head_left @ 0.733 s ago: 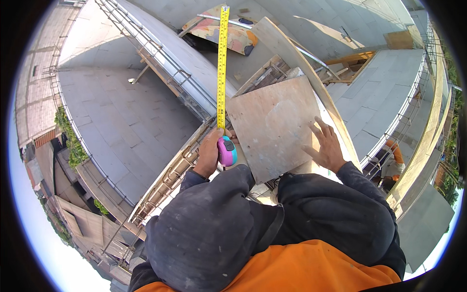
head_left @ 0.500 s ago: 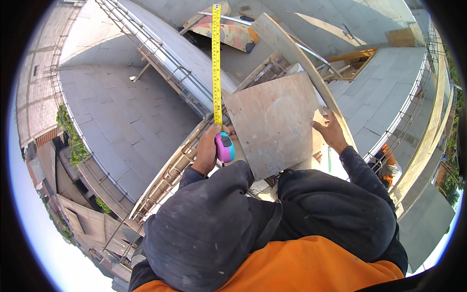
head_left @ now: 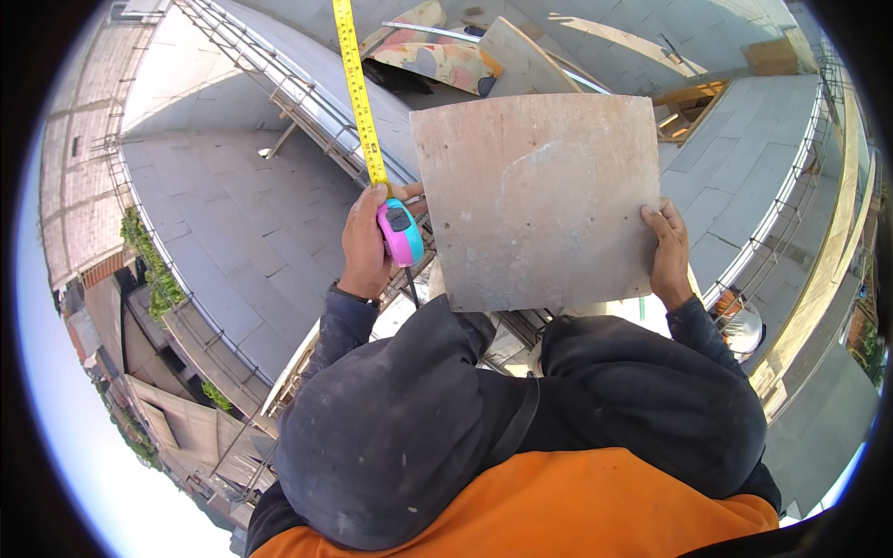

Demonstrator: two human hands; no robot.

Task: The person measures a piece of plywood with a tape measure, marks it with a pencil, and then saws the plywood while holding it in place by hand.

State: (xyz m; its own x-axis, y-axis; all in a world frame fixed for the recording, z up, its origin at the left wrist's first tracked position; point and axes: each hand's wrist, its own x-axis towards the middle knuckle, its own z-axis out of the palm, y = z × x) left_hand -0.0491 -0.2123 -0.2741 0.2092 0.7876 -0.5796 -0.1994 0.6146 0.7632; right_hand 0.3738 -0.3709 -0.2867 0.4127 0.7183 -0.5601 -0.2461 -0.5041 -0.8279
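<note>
My left hand (head_left: 365,246) is closed around a pink and turquoise tape measure (head_left: 402,237). Its yellow blade (head_left: 356,93) is pulled out and runs up past the upper edge of the view. Fingertips of that hand reach toward the left edge of a squarish plywood piece (head_left: 539,209); whether they touch it I cannot tell. At the board's right edge my right hand (head_left: 668,256) grips it, thumb on the upper face and the other fingers partly hidden. The board is worn and stained, held above my knees.
Grey block walls (head_left: 223,214) drop away on both sides. Rebar cages (head_left: 307,102) run along the left wall. Far ahead lie a patterned sheet (head_left: 437,65) and a leaning board (head_left: 530,60). A long timber (head_left: 828,270) and another person (head_left: 741,325) are at the right.
The plywood piece has been lifted and turned squarer to me, with my right hand now gripping its edge. My left hand and the tape measure moved left and up, the blade tilting left.
</note>
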